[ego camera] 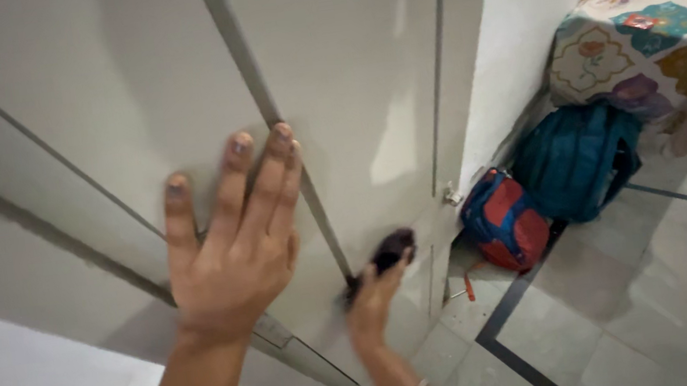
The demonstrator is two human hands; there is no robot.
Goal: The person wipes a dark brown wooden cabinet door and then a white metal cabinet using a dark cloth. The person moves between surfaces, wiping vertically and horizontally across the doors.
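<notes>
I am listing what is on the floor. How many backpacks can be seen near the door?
2. A red and blue backpack lies on the floor by the wall corner; a teal backpack leans beside it, under the floral cloth. Others may be hidden.

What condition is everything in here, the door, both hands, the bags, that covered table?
Left hand: open, flat against the door panel.
Right hand: shut on a dark cloth pressed to the door.
Grey door: upright; cannot tell if latched.
Red and blue backpack: on the floor, leaning by the wall.
Teal backpack: on the floor, slumped under the table.
Floral tablecloth: draped over the table.
</notes>
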